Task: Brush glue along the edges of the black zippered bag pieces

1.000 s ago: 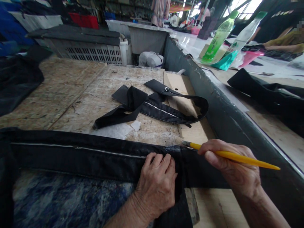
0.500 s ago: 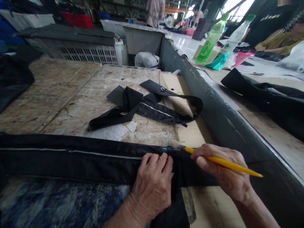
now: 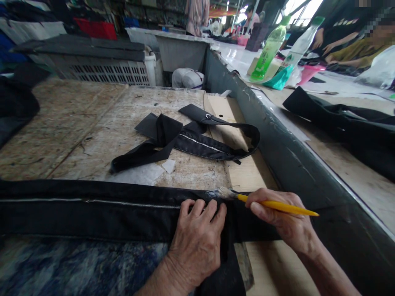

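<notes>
A long black fabric strip (image 3: pixel 132 224) with a silver zipper lies across the work surface in front of me. My left hand (image 3: pixel 197 238) presses down on it near the zipper's right end, fingers bent and slightly apart, thumb hidden. My right hand (image 3: pixel 279 213) pinches a yellow-handled brush (image 3: pixel 296 208). The pale bristles touch the strip's upper edge, just beyond my left fingertips, where a whitish wet smear (image 3: pixel 212 193) shows. Farther back lies a second black zippered strip (image 3: pixel 203 144), looped over itself and carrying a small metal ring.
A grey raised wall (image 3: pixel 265 135) runs along the right, with bottles (image 3: pixel 270 51) and black fabric (image 3: pixel 345 123) beyond it. White scraps (image 3: pixel 138 174) lie on the worn board (image 3: pixel 101 123). Crates (image 3: pixel 101 70) stand behind. Another person's arms (image 3: pixel 354 53) are at the far right.
The brush has tilted flatter, and its bristles have come down and left onto the strip's edge. My left hand stays in place, its fingers a little more apart.
</notes>
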Tool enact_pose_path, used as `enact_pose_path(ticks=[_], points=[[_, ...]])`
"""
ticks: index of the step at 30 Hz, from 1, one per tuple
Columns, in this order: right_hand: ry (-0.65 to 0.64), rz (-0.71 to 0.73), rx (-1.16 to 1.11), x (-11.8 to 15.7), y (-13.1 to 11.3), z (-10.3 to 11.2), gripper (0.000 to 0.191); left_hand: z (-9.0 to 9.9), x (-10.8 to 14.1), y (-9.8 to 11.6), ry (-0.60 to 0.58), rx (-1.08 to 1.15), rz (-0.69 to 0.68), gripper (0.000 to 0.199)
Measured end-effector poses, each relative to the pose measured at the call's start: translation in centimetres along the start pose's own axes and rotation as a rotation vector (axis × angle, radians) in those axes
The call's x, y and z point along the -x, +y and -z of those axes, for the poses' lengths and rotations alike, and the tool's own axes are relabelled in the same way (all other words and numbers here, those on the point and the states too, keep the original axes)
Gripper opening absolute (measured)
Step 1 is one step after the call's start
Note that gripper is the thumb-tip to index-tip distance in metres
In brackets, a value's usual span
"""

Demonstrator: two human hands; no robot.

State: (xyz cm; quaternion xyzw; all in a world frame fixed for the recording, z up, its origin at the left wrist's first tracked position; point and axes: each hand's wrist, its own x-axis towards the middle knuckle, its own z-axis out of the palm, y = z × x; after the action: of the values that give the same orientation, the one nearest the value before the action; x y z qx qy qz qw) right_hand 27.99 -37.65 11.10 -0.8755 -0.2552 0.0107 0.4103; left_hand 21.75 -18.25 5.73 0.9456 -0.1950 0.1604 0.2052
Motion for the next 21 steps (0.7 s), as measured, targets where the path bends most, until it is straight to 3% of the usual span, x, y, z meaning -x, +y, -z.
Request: enact_pose_path(ticks=[3,7,10,16,21], points=[[0.107,0.004,0.075,0.7,0.5,0.8,0.031,0.0,0.0,0.0,-0.026,-0.013,0.001,0.037],[0.292,0.193,0.125,1.4,-0.1,1.2,0.021,0.1,0.1,0.0,-0.094,-0.032,0.012,0.04],[0.188,0.265,0.122,1.2,-0.2,0.4,0.019,0.0,0.2,0.0,-0.084,-0.045,0.005,0.043],[-0.048,0.264,0.136,1.2,1.9,0.4,0.026,-0.3,0.2,-0.1,-0.06,-0.024,0.028,0.043],[-0.136,0.429,0.327,1.6,0.4,0.2,0.024,-0.5,0.3,-0.2,-0.068,-0.021,0.036,0.043]])
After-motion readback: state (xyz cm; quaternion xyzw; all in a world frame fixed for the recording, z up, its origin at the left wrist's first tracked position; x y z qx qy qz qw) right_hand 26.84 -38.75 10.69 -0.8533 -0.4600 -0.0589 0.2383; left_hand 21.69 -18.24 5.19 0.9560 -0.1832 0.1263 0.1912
